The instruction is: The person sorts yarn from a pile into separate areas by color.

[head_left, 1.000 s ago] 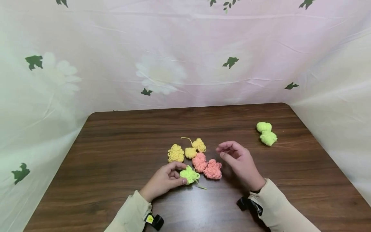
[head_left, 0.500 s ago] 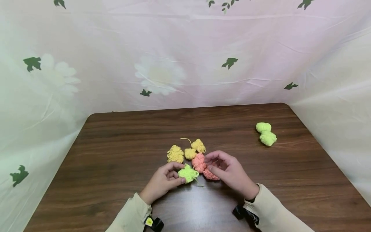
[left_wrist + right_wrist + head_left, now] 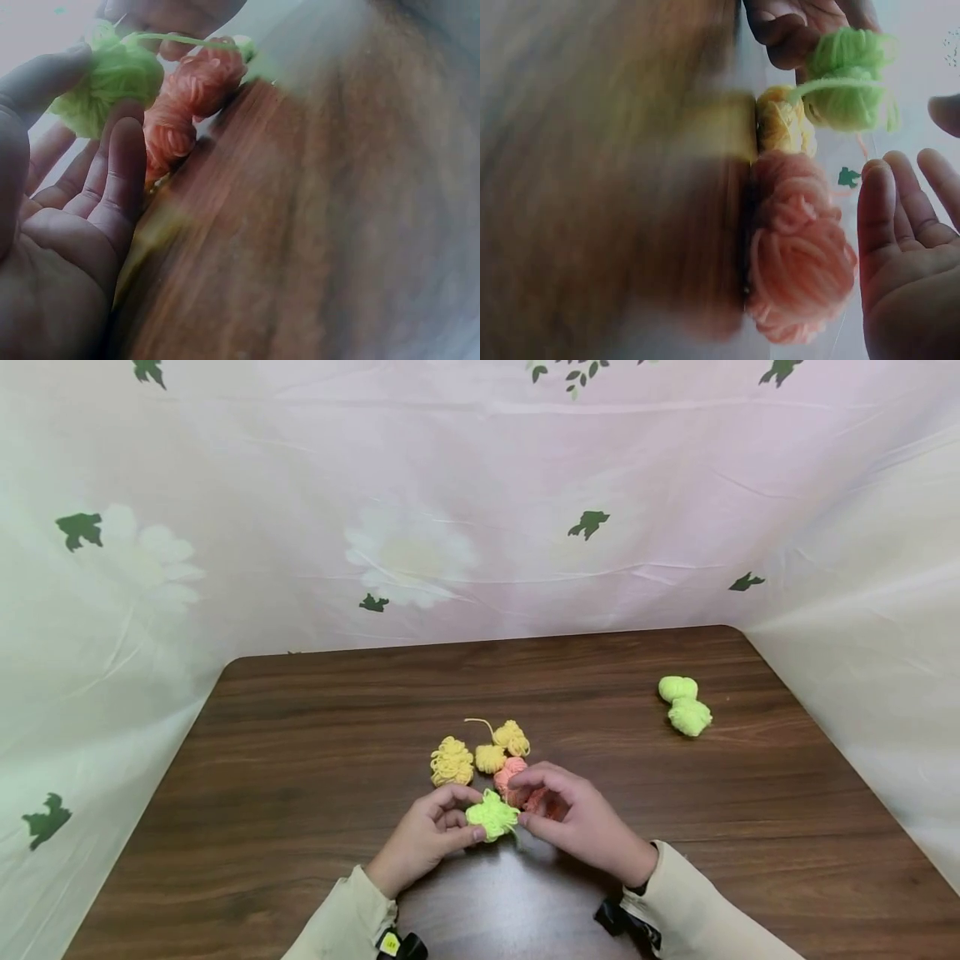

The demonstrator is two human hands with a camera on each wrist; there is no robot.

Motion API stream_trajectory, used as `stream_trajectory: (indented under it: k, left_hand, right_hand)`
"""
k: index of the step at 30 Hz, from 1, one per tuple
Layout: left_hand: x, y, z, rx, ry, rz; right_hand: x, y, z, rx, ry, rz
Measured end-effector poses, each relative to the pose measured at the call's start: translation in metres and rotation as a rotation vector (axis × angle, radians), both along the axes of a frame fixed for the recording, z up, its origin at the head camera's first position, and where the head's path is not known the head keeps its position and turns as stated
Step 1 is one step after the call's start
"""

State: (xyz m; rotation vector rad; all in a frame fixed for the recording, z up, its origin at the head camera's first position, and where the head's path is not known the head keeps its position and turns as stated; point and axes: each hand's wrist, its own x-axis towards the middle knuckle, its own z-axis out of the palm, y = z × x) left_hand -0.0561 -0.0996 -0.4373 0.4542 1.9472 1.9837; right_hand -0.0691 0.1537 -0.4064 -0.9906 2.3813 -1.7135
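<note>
My left hand (image 3: 429, 833) pinches a small bundle of bright green yarn (image 3: 492, 816) between thumb and fingers, off the table in the left wrist view (image 3: 112, 82). A loose green strand (image 3: 840, 85) runs from the bundle's middle. Close on its right is my right hand (image 3: 588, 820), fingers loosely bent and thumb apart from them, with no yarn between them in the right wrist view. Whether its thumb tip touches the green yarn, I cannot tell. Coral yarn bundles (image 3: 799, 240) lie below and behind the right hand, partly hidden by it in the head view.
Behind the hands, yellow yarn bundles (image 3: 452, 762) lie on the brown wooden table (image 3: 337, 710), one trailing a loose end. Two green yarn pieces (image 3: 688, 716) touch each other at the far right. A pale flowered cloth (image 3: 480, 510) hangs around the table's back and sides.
My right hand has moved left and toward me, over the coral yarn to the green bundle's right side. The left hand keeps its pinch on the green yarn, nearly in place.
</note>
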Motion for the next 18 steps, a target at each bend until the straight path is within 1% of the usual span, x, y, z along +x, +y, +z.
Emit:
stream_trajectory:
  k: [4, 9, 12, 14, 18]
  left_hand:
    - [0.002, 0.001, 0.0, 0.036, -0.029, -0.011]
    - [0.003, 0.003, -0.002, 0.095, -0.092, -0.033]
    - [0.002, 0.003, -0.003, 0.12, -0.119, -0.03]
    - [0.002, 0.003, -0.003, 0.136, -0.131, -0.036]
    - [0.002, 0.003, -0.003, 0.152, -0.15, -0.071]
  right_hand:
    - [0.003, -0.005, 0.002, 0.038, 0.014, 0.042]
    - [0.007, -0.009, 0.001, 0.046, 0.012, 0.09]
    - [0.009, -0.011, 0.001, 0.066, 0.035, 0.117]
    - [0.011, -0.012, 0.001, 0.105, 0.044, 0.121]
    - [0.014, -0.013, 0.0, 0.226, 0.051, 0.094]
